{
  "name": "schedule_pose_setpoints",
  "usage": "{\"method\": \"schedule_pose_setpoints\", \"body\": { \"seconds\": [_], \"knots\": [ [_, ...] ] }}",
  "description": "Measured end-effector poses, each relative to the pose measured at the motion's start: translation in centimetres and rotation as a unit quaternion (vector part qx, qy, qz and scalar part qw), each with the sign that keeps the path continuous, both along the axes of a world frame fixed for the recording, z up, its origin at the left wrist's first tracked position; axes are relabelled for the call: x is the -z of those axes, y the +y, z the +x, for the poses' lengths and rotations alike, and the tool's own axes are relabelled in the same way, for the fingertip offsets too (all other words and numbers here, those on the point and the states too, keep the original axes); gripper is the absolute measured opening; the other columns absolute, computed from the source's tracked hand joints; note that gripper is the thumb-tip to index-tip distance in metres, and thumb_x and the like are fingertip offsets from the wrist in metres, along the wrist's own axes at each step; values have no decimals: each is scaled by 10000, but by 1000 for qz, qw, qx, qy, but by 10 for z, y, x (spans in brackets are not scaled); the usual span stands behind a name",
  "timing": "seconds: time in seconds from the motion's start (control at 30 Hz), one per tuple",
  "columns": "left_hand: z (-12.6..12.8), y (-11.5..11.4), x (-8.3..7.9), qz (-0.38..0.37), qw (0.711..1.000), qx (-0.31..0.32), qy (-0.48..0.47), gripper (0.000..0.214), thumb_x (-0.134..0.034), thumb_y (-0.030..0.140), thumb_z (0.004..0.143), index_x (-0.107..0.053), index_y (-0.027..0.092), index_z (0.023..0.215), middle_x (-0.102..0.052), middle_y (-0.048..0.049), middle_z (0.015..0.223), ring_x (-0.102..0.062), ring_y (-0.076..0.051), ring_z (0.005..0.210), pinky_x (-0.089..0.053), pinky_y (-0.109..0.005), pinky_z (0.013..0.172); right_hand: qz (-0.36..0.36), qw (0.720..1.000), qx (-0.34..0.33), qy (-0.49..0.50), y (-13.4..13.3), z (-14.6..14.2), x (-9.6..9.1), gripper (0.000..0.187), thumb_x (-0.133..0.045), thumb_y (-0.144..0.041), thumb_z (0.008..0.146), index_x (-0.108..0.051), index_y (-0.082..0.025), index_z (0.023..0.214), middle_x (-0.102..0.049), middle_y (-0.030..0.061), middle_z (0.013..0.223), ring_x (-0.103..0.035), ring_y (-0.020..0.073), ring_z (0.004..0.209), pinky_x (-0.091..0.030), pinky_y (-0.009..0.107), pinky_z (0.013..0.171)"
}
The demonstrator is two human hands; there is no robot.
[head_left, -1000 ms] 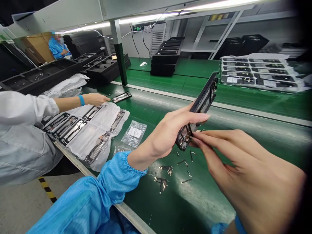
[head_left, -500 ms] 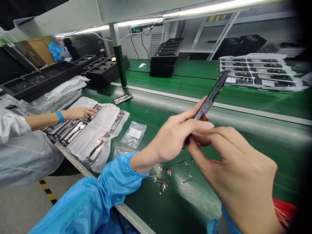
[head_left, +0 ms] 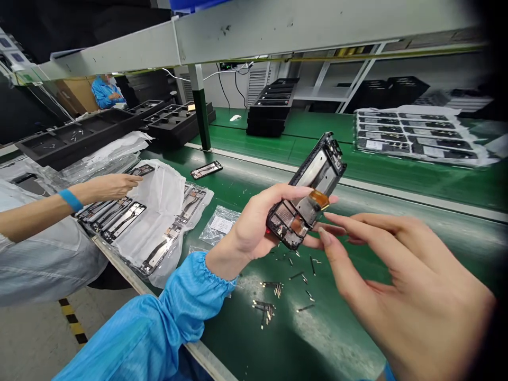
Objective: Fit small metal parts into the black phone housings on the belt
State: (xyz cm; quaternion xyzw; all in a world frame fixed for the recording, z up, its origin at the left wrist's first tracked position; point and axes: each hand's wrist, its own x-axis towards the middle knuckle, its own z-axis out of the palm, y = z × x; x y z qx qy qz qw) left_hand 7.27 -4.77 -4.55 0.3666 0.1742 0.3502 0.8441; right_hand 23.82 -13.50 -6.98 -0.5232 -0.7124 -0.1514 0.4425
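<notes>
My left hand (head_left: 250,225) grips a black phone frame (head_left: 322,172), held tilted above the green bench with its inner side towards me. An orange flex cable (head_left: 319,199) sticks out from the middle of the frame, beside my thumb. Just right of the cable is my right hand (head_left: 408,280); its thumb and forefinger are apart and nothing shows between them. Whether a fingertip touches the frame's edge, I cannot tell. On the bench below lie several small dark connector strips (head_left: 265,307) with shiny ends.
At left a co-worker's hand (head_left: 105,188) holds a phone part over a white padded tray (head_left: 159,196) of phone frames. Another phone frame (head_left: 206,169) and a labelled plastic bag (head_left: 220,223) lie nearby. Black trays (head_left: 265,127) and a filled tray (head_left: 420,135) stand beyond; a post (head_left: 201,116) rises behind.
The phone frame has turned from edge-on to showing its inner side. My right hand has moved off it to the right and its fingers have parted. The co-worker's hand has lifted a part.
</notes>
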Motion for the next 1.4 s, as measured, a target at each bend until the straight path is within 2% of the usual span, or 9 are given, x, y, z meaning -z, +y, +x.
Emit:
{"method": "schedule_pose_setpoints", "body": {
  "seconds": [0.1, 0.17, 0.27, 0.37, 0.53, 0.77, 1.0, 1.23, 1.4],
  "knots": [
    [0, -2, -1, -4, 1000, 2, -14, 525, -669, 429, 828, -716, 110, 1242, -746, -192, 1354, -760, -355, 1139, -655, -385, 838, 8, 1000, -16, 3, 2, -4, -3, 145, -713, -253, 1035, -759, -190, 1157, -702, 93, 1079, -663, 252, 963, -502, 382, 847],
    [3, -3, 0, 5, 999, 6, -31, 527, -679, 404, 804, -712, 122, 1248, -739, -187, 1374, -736, -380, 1216, -648, -434, 911, 3, 998, 10, 68, 3, -8, -4, 136, -711, -302, 1043, -746, -190, 1111, -701, 86, 1055, -652, 231, 915, -499, 375, 837],
    [7, -4, 2, 40, 997, -27, -65, 561, -664, 264, 703, -716, 127, 1245, -759, -163, 1345, -689, -377, 1324, -600, -452, 1045, -26, 977, 79, 197, 4, -11, -1, 233, -703, -433, 1046, -726, -204, 1007, -704, 57, 977, -621, 196, 805, -485, 355, 779],
    [9, -6, 3, 85, 992, -59, -69, 628, -618, 158, 623, -728, 132, 1241, -776, -138, 1321, -673, -359, 1356, -560, -424, 1104, -83, 966, 52, 239, 7, -12, 5, 291, -702, -517, 1031, -755, -233, 1001, -733, 27, 951, -620, 182, 770, -472, 330, 728],
    [12, -15, 0, 134, 986, -85, -54, 572, -602, 117, 695, -733, 170, 1250, -776, -105, 1328, -697, -345, 1322, -580, -414, 1050, -72, 944, 14, 321, 11, -16, 7, 231, -779, -461, 994, -766, -233, 958, -741, 4, 926, -642, 158, 796, -490, 292, 734],
    [18, -31, 3, 184, 969, -153, -66, 490, -600, 125, 889, -680, 201, 1367, -685, -99, 1499, -662, -357, 1383, -577, -503, 1128, 33, 960, 11, 279, 7, -24, 1, 217, -805, -335, 981, -689, -195, 861, -668, 10, 870, -604, 146, 779, -478, 293, 743],
    [20, -34, 8, 207, 948, -204, -127, 533, -578, 106, 928, -654, 243, 1437, -679, -93, 1502, -773, -277, 1154, -653, -421, 985, -32, 922, -55, 382, 6, -31, 4, 188, -796, -367, 977, -716, -208, 917, -693, 17, 933, -659, 145, 812, -536, 240, 745],
    [25, -33, 15, 250, 932, -247, -90, 520, -800, 210, 906, -680, 188, 1411, -710, -160, 1435, -788, -251, 999, -679, -359, 870, -54, 927, -47, 369, -3, -33, -3, 216, -817, -389, 956, -725, -209, 879, -688, 15, 893, -624, 129, 748, -511, 222, 670],
    [24, -36, 12, 255, 931, -250, -79, 502, -831, 286, 914, -691, 186, 1385, -699, -165, 1452, -795, -252, 999, -682, -360, 884, -46, 937, -64, 341, -10, -29, -4, 128, -801, -334, 975, -735, -228, 945, -691, 16, 943, -646, 148, 822, -519, 250, 726]
  ]
}}
